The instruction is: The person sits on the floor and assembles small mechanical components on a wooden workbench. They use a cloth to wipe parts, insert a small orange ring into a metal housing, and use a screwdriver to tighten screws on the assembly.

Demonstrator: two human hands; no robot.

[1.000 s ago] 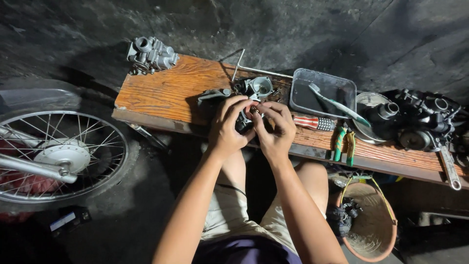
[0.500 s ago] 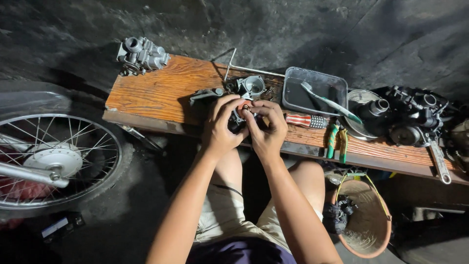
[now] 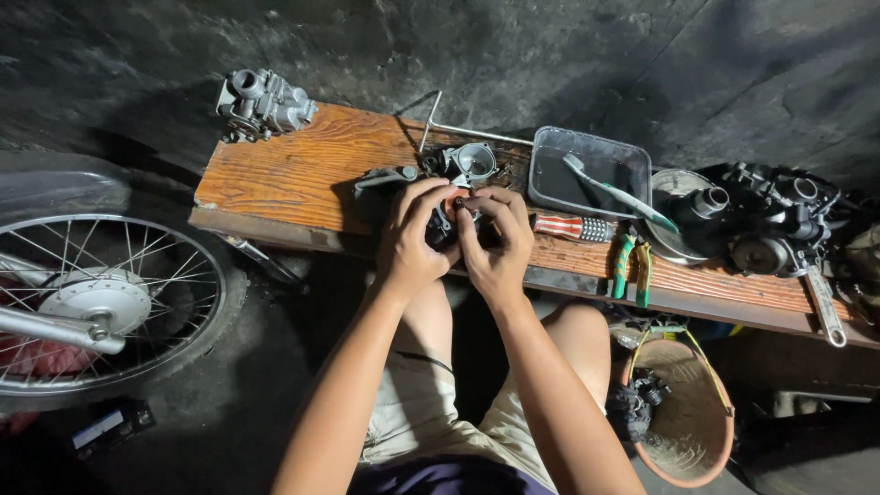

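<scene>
My left hand [image 3: 411, 240] and my right hand [image 3: 496, 240] are closed together around a small dark metal engine part [image 3: 441, 226], held just above the near edge of a wooden board [image 3: 293, 174]. The fingertips of both hands pinch at its top. Most of the part is hidden by my fingers. Right behind my hands on the board lies a grey metal carburettor part with a round bore [image 3: 471, 162].
A carburettor [image 3: 264, 103] sits at the board's far left corner. A grey tray [image 3: 588, 171] holds a toothbrush [image 3: 614, 191]. A red-striped screwdriver [image 3: 572, 227], green pliers [image 3: 631, 265], dark engine parts [image 3: 770, 220] and a wrench [image 3: 823, 304] lie right. A spoked wheel [image 3: 101, 302] stands left, a basket [image 3: 683, 412] by my knee.
The view has shifted slightly. My hands stay closed on the small part at the same spot, with only small finger movements.
</scene>
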